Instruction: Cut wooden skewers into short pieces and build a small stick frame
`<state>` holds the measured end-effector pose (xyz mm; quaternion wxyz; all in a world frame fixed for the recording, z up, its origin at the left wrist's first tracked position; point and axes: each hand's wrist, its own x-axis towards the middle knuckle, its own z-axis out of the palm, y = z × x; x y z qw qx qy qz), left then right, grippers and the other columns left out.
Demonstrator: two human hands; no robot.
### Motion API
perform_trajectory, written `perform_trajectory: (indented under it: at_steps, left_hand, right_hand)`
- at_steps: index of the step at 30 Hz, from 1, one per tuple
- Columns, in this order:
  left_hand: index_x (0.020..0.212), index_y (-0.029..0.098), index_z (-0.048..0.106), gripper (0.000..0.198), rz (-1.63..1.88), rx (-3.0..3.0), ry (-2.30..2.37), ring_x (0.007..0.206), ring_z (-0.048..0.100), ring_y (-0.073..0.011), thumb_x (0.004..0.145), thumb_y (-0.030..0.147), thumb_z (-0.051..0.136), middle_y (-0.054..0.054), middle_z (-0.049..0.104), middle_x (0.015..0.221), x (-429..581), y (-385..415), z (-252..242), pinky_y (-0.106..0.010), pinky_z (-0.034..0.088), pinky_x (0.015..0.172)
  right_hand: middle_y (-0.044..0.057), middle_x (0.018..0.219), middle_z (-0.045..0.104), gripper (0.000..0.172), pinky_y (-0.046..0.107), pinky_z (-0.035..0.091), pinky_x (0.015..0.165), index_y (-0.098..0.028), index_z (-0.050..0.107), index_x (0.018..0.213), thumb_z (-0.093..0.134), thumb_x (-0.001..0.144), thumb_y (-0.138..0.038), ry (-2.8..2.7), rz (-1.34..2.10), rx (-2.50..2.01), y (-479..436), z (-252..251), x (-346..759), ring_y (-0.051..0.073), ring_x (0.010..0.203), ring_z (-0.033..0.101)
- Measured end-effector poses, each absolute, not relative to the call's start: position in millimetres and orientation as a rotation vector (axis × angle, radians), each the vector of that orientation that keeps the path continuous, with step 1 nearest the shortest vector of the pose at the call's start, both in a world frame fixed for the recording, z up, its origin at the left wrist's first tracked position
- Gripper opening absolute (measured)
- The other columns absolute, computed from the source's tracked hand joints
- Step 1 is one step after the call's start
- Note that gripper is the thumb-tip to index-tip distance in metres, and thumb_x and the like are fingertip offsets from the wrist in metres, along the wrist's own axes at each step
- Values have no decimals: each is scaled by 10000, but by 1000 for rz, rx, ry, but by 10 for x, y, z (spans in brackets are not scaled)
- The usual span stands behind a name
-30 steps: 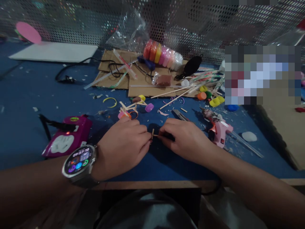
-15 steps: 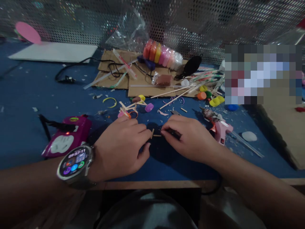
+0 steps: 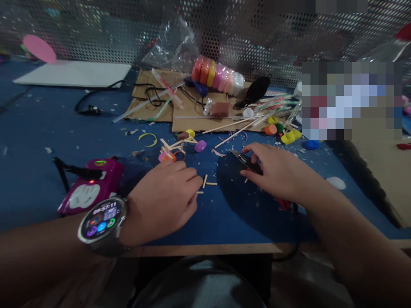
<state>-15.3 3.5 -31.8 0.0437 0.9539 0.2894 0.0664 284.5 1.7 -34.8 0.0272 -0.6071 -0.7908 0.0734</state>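
My left hand (image 3: 167,196), with a smartwatch (image 3: 104,222) on its wrist, rests on the blue table, fingers curled together; what they hold, if anything, is hidden. Short cut wooden stick pieces (image 3: 211,184) lie by its fingertips, one upright in the view and one crosswise. Another short piece (image 3: 200,192) shows beside the curled fingers. My right hand (image 3: 272,169) is over a utility knife (image 3: 245,161), thumb and index finger apart on either side of it. The blade points up and left; the handle's far end is under the hand. Something red (image 3: 283,203) shows below that hand.
A magenta power socket (image 3: 91,188) stands at left. Behind my hands are joined sticks (image 3: 171,147), coloured clay lumps (image 3: 291,137), long thin sticks (image 3: 229,139) and cardboard (image 3: 189,122) with packed clay (image 3: 216,75). A cardboard piece (image 3: 379,171) is at right.
My right hand has left the small stick piece and moved right to the utility knife, its fingers spreading. It now covers the pink glue gun. My left hand has stayed, fingers curled tighter.
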Motion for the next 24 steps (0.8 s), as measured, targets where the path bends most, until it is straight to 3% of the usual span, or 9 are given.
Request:
perform_trajectory:
  at_steps: [3, 6, 13, 21, 24]
  left_hand:
    - [862, 179, 668, 219, 205, 2933, 885, 834, 605, -270, 1008, 224, 510, -85, 672, 880, -150, 38, -338, -473, 506, 816]
    - [880, 168, 672, 235, 249, 2941, 856, 840, 611, -272, 1028, 222, 497, -91, 678, 897, -144, 27, -346, -466, 514, 820]
    - [998, 176, 649, 285, 460, 2781, 882, 791, 666, -215, 1126, 241, 402, -41, 708, 888, -133, -28, -314, -368, 491, 743]
    - [1063, 208, 676, 246, 250, 2857, 926, 841, 721, -205, 1143, 272, 452, -15, 747, 940, -148, -19, -360, -341, 488, 730]
    - [1111, 201, 697, 241, 311, 2855, 874, 880, 721, -214, 1118, 213, 457, -35, 746, 996, -147, -35, -358, -351, 516, 753]
  right_hand:
    - [129, 1079, 779, 483, 419, 493, 755, -159, 637, 1351, 731, 942, -398, -2426, 209, -1941, 5, -325, 2852, 331, 900, 729]
    - [136, 1038, 786, 391, 411, 485, 750, -164, 671, 1282, 694, 948, -368, -2444, 217, -1963, 5, -298, 2857, 343, 920, 733]
    - [78, 959, 770, 381, 368, 442, 690, -205, 700, 1296, 645, 939, -327, -2290, 262, -1836, -16, -235, 2779, 263, 785, 687]
    - [137, 1214, 747, 377, 457, 531, 904, -182, 674, 1318, 678, 954, -281, -2453, 260, -1616, -47, -364, 2693, 327, 1039, 705]
    - [156, 1208, 738, 273, 497, 515, 995, -172, 703, 1268, 671, 1011, -258, -2469, 202, -1415, -83, -385, 2604, 340, 1106, 668]
